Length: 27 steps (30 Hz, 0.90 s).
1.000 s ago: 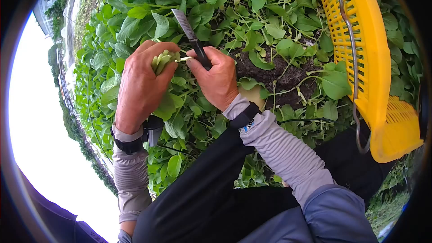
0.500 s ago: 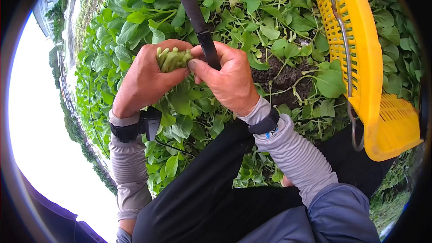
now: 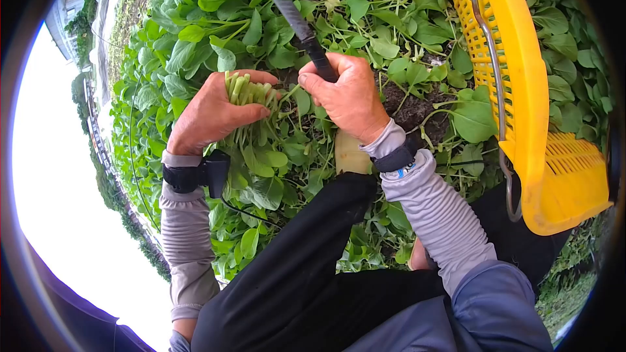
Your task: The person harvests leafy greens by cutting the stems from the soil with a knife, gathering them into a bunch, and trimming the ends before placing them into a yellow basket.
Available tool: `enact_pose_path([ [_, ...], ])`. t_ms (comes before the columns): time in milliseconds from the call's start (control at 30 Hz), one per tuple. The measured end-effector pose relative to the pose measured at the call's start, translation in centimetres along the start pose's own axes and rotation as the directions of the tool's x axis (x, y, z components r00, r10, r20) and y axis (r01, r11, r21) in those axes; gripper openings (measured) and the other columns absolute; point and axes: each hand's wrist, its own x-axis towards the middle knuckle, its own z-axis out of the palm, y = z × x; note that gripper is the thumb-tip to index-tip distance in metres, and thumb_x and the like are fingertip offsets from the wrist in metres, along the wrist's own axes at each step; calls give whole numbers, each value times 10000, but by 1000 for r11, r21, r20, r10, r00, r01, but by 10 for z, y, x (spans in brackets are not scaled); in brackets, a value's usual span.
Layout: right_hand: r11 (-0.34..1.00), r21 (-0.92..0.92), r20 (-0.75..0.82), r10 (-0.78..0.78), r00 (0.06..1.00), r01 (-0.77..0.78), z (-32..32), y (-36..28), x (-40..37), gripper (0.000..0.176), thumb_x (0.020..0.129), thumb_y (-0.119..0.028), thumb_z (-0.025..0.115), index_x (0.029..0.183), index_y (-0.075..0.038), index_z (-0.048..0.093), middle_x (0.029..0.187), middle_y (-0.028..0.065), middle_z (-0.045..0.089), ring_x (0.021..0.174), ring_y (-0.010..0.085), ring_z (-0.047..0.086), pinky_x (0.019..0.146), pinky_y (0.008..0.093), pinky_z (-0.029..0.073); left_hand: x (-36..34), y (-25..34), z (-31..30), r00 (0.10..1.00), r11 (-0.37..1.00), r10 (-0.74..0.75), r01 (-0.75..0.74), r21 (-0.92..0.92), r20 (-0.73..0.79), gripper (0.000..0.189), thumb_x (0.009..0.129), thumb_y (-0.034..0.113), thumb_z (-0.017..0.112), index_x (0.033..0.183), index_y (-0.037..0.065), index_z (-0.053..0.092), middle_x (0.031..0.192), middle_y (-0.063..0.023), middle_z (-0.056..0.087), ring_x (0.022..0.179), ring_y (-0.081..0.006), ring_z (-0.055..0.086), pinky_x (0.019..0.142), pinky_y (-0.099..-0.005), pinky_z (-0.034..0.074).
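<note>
My left hand (image 3: 210, 116) is closed around a bunch of leafy greens (image 3: 251, 91), pale cut stem ends up and leaves hanging below the fist. My right hand (image 3: 352, 96) grips the dark handle of a knife (image 3: 293, 18), its flat blade pointing up and away to the left. Between the hands, a thin stem with a small green leaf (image 3: 302, 100) reaches from the bunch toward my right thumb and forefinger. Black bands circle both wrists over grey sleeves.
A yellow plastic basket (image 3: 533, 85) with a metal handle (image 3: 497, 72) stands at the right. Leafy plants (image 3: 189, 39) grow densely at the left and back. Bare soil (image 3: 407, 107) shows beside my right hand. My black-trousered leg (image 3: 293, 241) is bent below the hands.
My right hand has moved right with the knife, away from the bunch, opening a gap between the hands. My left hand stays nearly in place around the greens.
</note>
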Motion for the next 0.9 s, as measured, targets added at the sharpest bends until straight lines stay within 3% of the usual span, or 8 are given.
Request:
enact_pose_path([
  [167, 898, -413, -450, -346, 823, 152, -49, -7, 13, 226, 930, -139, 751, 1067, 34, 699, 787, 95, 716, 632, 191, 669, 621, 368, 541, -31, -11, -21, 999, 978, -20, 11, -207, -45, 352, 877, 59, 784, 1213, -16, 709, 978, -52, 765, 929, -123, 710, 887, -284, 573],
  [233, 888, -455, -396, -269, 878, 67, -42, -24, -5, 292, 975, -123, 702, 1217, 31, 646, 835, 128, 711, 682, 262, 687, 665, 404, 546, -43, -12, -28, 989, 965, 141, -148, -219, -49, 336, 883, 55, 794, 1202, -7, 710, 962, -43, 754, 928, -133, 714, 892, -287, 576],
  [333, 912, -344, -193, -304, 933, 226, -20, -2, -34, 311, 1076, -101, 566, 1362, 19, 598, 809, 45, 666, 658, 109, 617, 599, 287, 513, -64, 12, -27, 986, 978, 153, -143, -150, 58, 299, 873, 41, 770, 1163, 6, 709, 937, -29, 736, 894, -136, 710, 839, -299, 572],
  [400, 928, -360, 195, -27, 980, 97, -9, 11, -56, 325, 1017, -72, 550, 1319, 38, 591, 771, 150, 684, 590, 214, 691, 609, 377, 551, -69, 33, -9, 994, 984, 49, -64, 166, 96, 250, 820, 65, 753, 1066, 33, 721, 891, -75, 737, 822, -195, 724, 766, -343, 569],
  [467, 927, -374, 368, 112, 923, 36, 1, 31, -76, 365, 920, -17, 559, 1276, 44, 605, 807, 264, 693, 667, 377, 726, 685, 493, 565, -61, 27, 16, 995, 955, 10, -38, 294, 99, 257, 792, 73, 757, 1045, 33, 728, 869, -95, 732, 782, -225, 712, 759, -361, 568],
  [567, 853, -491, 438, 64, 897, 179, 13, 69, -90, 390, 873, 9, 569, 1258, 44, 618, 871, 320, 700, 798, 477, 715, 763, 534, 561, -52, -11, 38, 996, 877, -57, 17, 481, 69, 261, 764, 81, 743, 1021, 36, 739, 858, -153, 731, 769, -318, 708, 765, -410, 570],
  [600, 840, -540, 420, 225, 879, 43, 15, 54, -88, 406, 845, 20, 577, 1245, 63, 630, 919, 353, 696, 915, 535, 681, 846, 560, 549, -49, -27, 46, 996, 839, -84, 49, 542, 39, 259, 764, 81, 725, 1018, 37, 742, 868, -191, 735, 797, -382, 715, 777, -441, 574],
  [900, 831, -546, 447, 181, 876, 107, 59, 93, -68, 387, 840, 8, 585, 1210, 104, 643, 940, 360, 700, 940, 536, 685, 877, 565, 555, -34, -137, 86, 957, 563, -238, 276, 779, -167, 233, 768, -10, 626, 989, -21, 697, 927, -284, 728, 935, -470, 718, 827, -546, 581],
])
